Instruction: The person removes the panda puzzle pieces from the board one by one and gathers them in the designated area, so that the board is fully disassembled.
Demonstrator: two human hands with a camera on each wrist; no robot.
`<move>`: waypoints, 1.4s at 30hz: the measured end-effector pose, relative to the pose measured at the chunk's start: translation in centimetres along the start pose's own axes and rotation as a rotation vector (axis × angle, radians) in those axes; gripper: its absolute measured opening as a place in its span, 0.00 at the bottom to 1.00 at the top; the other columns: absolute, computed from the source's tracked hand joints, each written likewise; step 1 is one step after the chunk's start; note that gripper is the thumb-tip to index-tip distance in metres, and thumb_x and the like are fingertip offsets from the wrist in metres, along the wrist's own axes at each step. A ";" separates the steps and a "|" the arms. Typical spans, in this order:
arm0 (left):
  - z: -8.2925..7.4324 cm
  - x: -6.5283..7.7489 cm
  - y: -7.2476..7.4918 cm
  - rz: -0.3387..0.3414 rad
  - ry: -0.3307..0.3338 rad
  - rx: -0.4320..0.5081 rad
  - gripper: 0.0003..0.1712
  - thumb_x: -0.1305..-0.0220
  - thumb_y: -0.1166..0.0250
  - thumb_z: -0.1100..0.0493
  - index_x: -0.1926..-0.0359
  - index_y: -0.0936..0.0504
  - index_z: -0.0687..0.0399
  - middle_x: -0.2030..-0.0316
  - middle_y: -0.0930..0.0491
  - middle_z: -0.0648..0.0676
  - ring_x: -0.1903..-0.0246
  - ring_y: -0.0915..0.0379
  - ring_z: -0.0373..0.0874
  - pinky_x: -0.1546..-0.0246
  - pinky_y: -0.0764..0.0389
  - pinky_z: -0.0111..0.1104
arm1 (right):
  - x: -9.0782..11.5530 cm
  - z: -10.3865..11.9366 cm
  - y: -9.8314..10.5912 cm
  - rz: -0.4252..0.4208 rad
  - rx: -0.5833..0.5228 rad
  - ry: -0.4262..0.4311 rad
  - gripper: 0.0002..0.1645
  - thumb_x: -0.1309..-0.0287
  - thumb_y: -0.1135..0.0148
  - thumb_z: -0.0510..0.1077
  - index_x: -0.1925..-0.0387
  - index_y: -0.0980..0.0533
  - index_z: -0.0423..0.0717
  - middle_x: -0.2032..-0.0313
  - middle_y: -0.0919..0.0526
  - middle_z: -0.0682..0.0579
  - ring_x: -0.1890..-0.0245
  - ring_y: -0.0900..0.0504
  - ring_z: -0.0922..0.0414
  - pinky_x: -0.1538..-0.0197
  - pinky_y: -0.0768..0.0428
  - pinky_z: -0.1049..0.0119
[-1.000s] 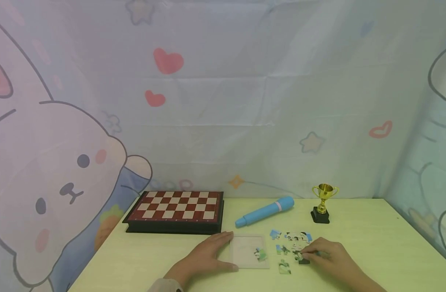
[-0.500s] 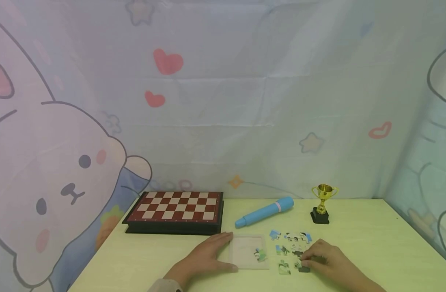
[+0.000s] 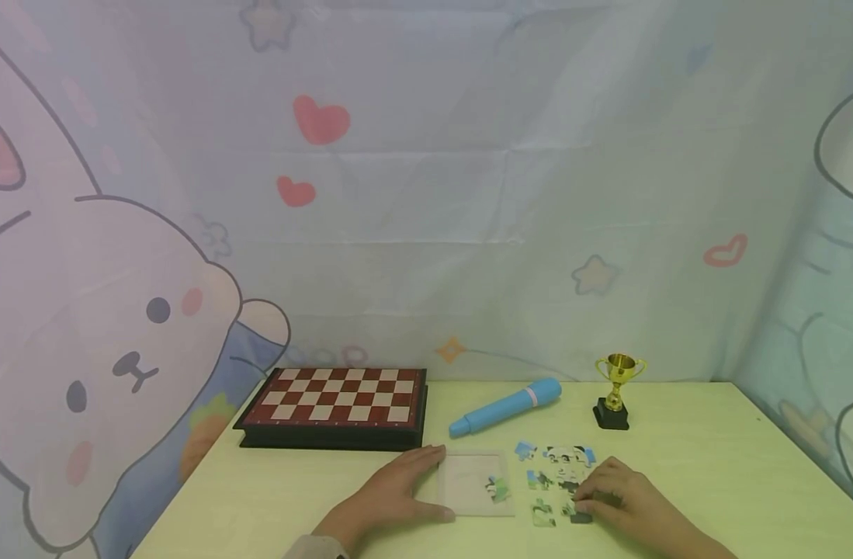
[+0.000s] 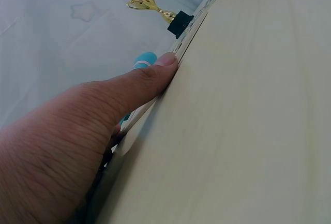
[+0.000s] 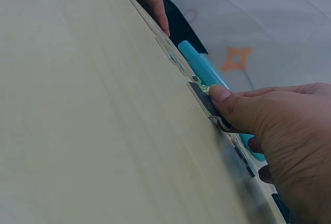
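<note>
My left hand [image 3: 398,491] rests at the left side of a pale square puzzle frame [image 3: 461,513], fingers extended at its far corner and thumb at its near corner. One green and blue puzzle piece [image 3: 497,489] lies inside the frame, toward the right. To the right of the frame, my right hand [image 3: 625,501] pinches a dark-edged puzzle piece [image 5: 202,99] between thumb and fingers, low at the table. Other pieces lie around it: a green one [image 3: 542,512], a blue and green one [image 3: 539,479], a blue one [image 3: 526,450] and joined panda-face pieces [image 3: 564,455].
A red and white chessboard box [image 3: 338,396] sits at the back left. Behind the puzzle lies a thick blue pen-shaped tube [image 3: 506,407]. A small gold trophy [image 3: 616,388] on a black base stands at the back right. A printed curtain hangs behind the table.
My right hand has drawn a dark-edged puzzle piece slightly nearer the table's front, exposing another dark piece behind it. My left hand stays in place at the frame.
</note>
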State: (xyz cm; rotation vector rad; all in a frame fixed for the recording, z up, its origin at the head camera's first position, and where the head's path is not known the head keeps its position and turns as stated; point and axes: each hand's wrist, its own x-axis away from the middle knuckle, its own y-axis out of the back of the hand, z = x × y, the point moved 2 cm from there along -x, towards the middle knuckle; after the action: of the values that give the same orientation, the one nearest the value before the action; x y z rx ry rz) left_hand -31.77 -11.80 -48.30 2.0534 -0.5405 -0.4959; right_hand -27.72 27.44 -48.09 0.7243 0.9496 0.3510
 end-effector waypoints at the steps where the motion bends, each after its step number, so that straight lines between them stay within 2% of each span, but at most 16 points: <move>1: 0.0 0.0 0.0 0.000 -0.002 -0.001 0.59 0.50 0.34 0.21 0.24 0.37 0.44 0.26 0.37 0.47 0.27 0.43 0.50 0.30 0.37 0.53 | 0.0 -0.1 0.0 0.001 0.004 0.001 0.13 0.41 0.29 0.39 0.58 0.16 0.62 0.61 0.16 0.66 0.60 0.25 0.66 0.62 0.23 0.74; 8: -0.1 0.0 0.1 -0.001 -0.009 0.001 0.58 0.50 0.34 0.22 0.24 0.36 0.45 0.26 0.37 0.47 0.27 0.42 0.51 0.30 0.36 0.54 | 0.1 -0.5 -0.1 0.009 0.044 -0.008 0.13 0.41 0.29 0.41 0.58 0.17 0.64 0.61 0.17 0.69 0.59 0.26 0.67 0.61 0.23 0.74; 19: -0.6 0.2 0.3 -0.004 -0.003 0.002 0.57 0.49 0.32 0.23 0.24 0.35 0.46 0.26 0.36 0.48 0.27 0.42 0.51 0.31 0.36 0.54 | -0.1 0.1 -0.2 -0.004 0.019 0.075 0.17 0.46 0.26 0.38 0.62 0.19 0.65 0.62 0.20 0.66 0.60 0.27 0.66 0.63 0.26 0.75; 28: -0.5 0.0 0.3 0.003 0.001 0.005 0.57 0.49 0.32 0.24 0.24 0.35 0.45 0.26 0.37 0.47 0.27 0.42 0.51 0.31 0.36 0.54 | 0.0 0.0 -0.1 0.012 0.041 0.042 0.14 0.43 0.28 0.40 0.62 0.18 0.65 0.61 0.20 0.67 0.61 0.27 0.67 0.62 0.25 0.75; 33: -0.4 0.0 0.3 0.000 -0.009 -0.001 0.57 0.49 0.33 0.23 0.24 0.36 0.46 0.26 0.36 0.48 0.27 0.42 0.52 0.31 0.36 0.55 | -0.2 -0.1 -0.1 -0.006 -0.002 0.039 0.16 0.42 0.29 0.35 0.59 0.17 0.61 0.61 0.19 0.65 0.60 0.27 0.66 0.63 0.24 0.74; 36: -0.4 0.0 0.3 -0.002 -0.012 0.001 0.57 0.49 0.33 0.23 0.24 0.36 0.46 0.26 0.37 0.49 0.27 0.42 0.52 0.31 0.36 0.56 | -0.7 -0.2 -0.6 -0.033 -0.042 0.076 0.19 0.44 0.30 0.30 0.58 0.17 0.58 0.60 0.18 0.63 0.61 0.26 0.64 0.62 0.25 0.75; 37: -0.4 0.1 0.3 -0.001 -0.009 0.002 0.57 0.49 0.33 0.23 0.24 0.36 0.46 0.26 0.37 0.49 0.27 0.42 0.52 0.31 0.36 0.56 | -1.0 -0.1 -0.8 -0.044 -0.041 0.096 0.20 0.45 0.30 0.30 0.58 0.17 0.58 0.60 0.18 0.63 0.61 0.26 0.64 0.58 0.25 0.75; 42: -0.3 0.0 0.2 0.004 0.001 0.000 0.58 0.50 0.34 0.22 0.24 0.36 0.45 0.26 0.37 0.48 0.27 0.43 0.51 0.30 0.36 0.54 | -3.3 0.4 -2.4 -0.059 -0.048 0.184 0.15 0.41 0.31 0.33 0.58 0.18 0.56 0.62 0.18 0.61 0.64 0.25 0.65 0.56 0.28 0.73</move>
State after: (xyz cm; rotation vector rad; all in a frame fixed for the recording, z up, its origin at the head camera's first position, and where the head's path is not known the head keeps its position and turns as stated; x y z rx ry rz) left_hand -31.65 -11.72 -48.01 2.0521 -0.5436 -0.4927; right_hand -29.32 23.74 -47.58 0.6264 1.1300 0.3924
